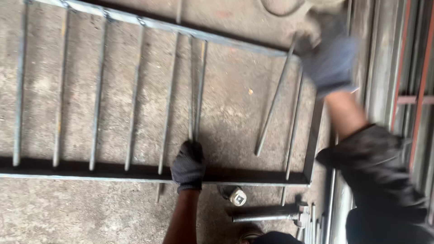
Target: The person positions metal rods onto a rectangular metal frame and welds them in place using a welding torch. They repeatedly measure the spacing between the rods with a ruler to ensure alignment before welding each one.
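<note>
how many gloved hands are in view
2: the left hand low in the middle, gripping an upright rod of the metal frame; the right hand blurred at the upper right corner.

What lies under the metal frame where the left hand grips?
Bare concrete floor shows between the bars of the metal frame. The gloved left hand covers the bar ends and rail beneath it.

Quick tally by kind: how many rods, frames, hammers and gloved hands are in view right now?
Rods: 9, as far as the blur allows
Frame: 1
Hammer: 1
Gloved hands: 2, left hand and right hand
Total: 13
</note>
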